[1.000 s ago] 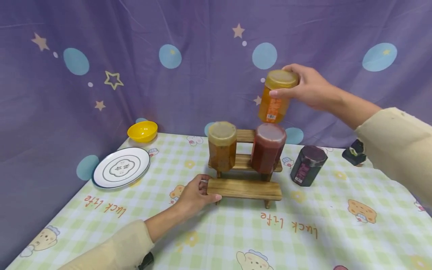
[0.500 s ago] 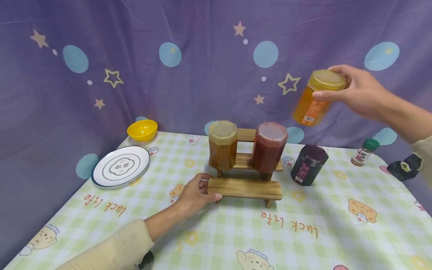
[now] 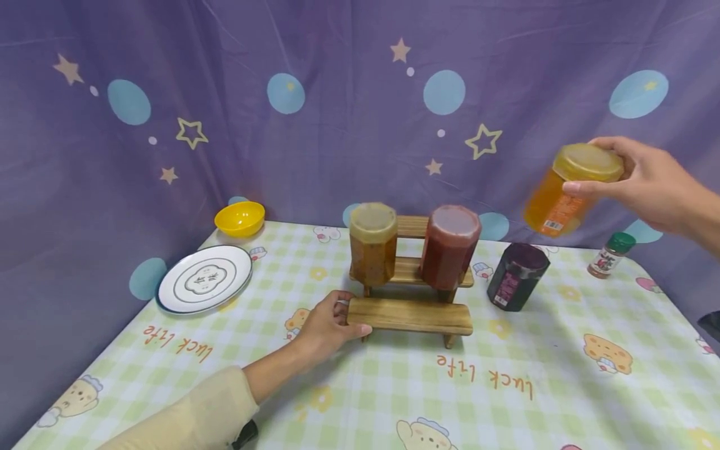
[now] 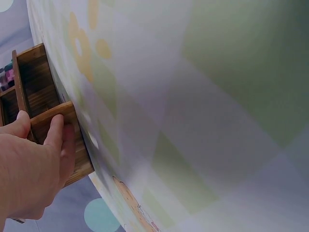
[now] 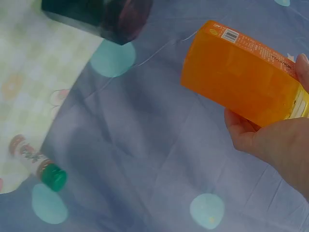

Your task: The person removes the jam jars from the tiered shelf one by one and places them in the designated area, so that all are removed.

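Observation:
My right hand (image 3: 647,178) grips an orange-yellow jar (image 3: 557,203) near its gold lid, tilted in the air above the table's back right. The same jar (image 5: 236,72) shows its orange label in the right wrist view. My left hand (image 3: 326,328) holds the left end of a stepped wooden rack (image 3: 410,314) by its lowest step; in the left wrist view the fingers wrap the rack's end (image 4: 79,159). On the middle step stand a brown jar (image 3: 373,250) with a pale gold lid and a red jar (image 3: 450,250).
A dark purple jar (image 3: 517,278) stands right of the rack, below the held jar. Further right is a green-capped spice bottle (image 3: 610,255). A white plate (image 3: 169,290) and a yellow bowl (image 3: 240,220) sit at the left. A purple curtain (image 3: 349,156) hangs behind the table.
My right hand has carried the orange-yellow jar rightward from above the rack, then lower, and the jar tilts more. The spice bottle has come into view. My left hand stays on the rack.

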### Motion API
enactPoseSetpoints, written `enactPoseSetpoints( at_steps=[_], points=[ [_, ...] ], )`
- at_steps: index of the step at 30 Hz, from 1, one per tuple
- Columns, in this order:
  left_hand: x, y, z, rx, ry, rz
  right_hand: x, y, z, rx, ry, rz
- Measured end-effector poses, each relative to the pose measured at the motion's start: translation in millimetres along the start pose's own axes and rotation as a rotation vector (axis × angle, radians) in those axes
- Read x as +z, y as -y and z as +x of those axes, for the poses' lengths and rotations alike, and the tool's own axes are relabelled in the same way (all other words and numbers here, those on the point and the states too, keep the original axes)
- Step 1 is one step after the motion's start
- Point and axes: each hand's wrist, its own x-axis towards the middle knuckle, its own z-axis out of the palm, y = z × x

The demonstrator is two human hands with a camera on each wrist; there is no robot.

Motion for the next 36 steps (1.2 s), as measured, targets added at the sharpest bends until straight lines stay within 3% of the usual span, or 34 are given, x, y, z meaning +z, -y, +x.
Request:
enactPoseSetpoints(
  at_steps=[7, 19, 29, 36],
  points=[
    [1.5, 0.7, -0.2, -0.001, 0.005, -0.001, 4, -24, -18, 0.022, -0.039, -0.013],
    [1.2, 1.6, -0.4, 0.003, 0.007, 0.002, 13, -59, -38, 0.062, -0.09, 0.076],
    [2.2, 1.3, -1.4, 0.002, 0.009, 0.003, 24, -84, -49, 0.077, -0.067, 0.127],
    [1.9, -1.1, -1.1, 0.006, 0.005, 0.005, 33, -88, -59, 0.129, -0.042, 0.055]
  ],
)
